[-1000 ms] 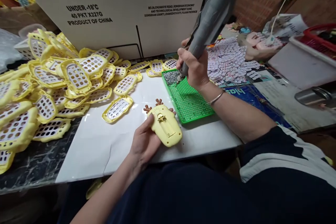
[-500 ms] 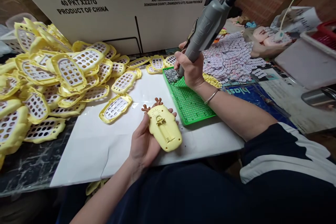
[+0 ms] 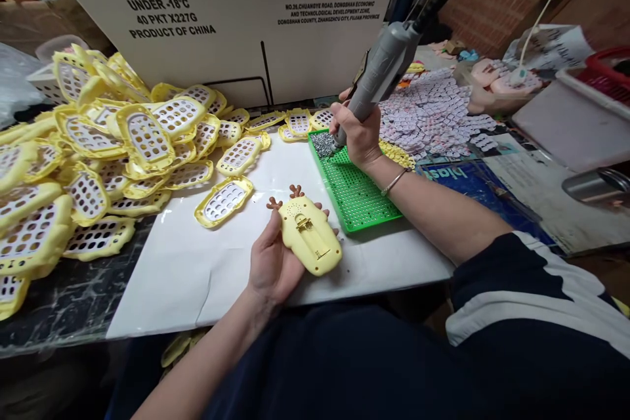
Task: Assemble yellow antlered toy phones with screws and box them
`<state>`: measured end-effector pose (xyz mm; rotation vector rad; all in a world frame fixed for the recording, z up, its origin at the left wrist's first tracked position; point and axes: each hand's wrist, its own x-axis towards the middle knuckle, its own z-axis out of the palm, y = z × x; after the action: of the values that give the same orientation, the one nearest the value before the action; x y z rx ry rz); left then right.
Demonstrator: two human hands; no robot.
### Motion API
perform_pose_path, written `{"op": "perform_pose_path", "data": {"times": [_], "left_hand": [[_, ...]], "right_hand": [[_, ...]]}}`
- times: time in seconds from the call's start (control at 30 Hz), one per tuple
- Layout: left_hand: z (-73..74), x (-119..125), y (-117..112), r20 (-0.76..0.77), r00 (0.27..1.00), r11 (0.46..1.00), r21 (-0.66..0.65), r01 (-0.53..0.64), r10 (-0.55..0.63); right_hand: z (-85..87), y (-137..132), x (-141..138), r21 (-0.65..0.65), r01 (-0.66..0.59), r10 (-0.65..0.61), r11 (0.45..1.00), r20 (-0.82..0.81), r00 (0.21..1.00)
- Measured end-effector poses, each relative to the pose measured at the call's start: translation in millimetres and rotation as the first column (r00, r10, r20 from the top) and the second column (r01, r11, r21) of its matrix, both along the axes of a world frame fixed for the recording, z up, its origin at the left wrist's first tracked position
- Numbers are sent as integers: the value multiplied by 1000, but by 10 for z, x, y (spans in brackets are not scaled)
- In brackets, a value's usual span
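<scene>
Now the right hand's clenched power screwdriver has reached the tray's far-left-corner screws, allowing pickup; left hand pinches reindeer casing.

My left hand cradles a yellow antlered casing, its recessed side facing up. My right hand grips a grey screwdriver, angled down at the silvery screws in a green tray. Yellow shells heap on the worktop to my left.

The tip of the electric screwdriver is too small to discern near the screws. The antlered casing hides part of the left hand; the view's left edge crops yellow shells.
</scene>
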<state>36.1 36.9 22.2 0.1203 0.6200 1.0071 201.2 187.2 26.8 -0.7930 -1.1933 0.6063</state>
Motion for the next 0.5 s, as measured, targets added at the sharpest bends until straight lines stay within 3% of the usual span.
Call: {"op": "perform_pose_path", "data": {"times": [0.17, 0.3, 0.4, 0.5], "left_hand": [[-11, -3, 10, -36, 999, 999, -32, -35, 34], [-35, -8, 29, -43, 993, 994, -3, -110, 110], [-90, -10, 50, -64, 983, 985, 4, -171, 171], [-158, -6, 65, -83, 977, 980, 60, -190, 194]], "right_hand": [[195, -98, -24, -11, -20, 19, 1000, -68, 997], [524, -513, -165, 25, -74, 77, 997, -145, 986], [706, -973, -294, -28, -234, 227, 972, -151, 962], [721, -1351, -379, -67, -439, 426, 896, -151, 892]]}}
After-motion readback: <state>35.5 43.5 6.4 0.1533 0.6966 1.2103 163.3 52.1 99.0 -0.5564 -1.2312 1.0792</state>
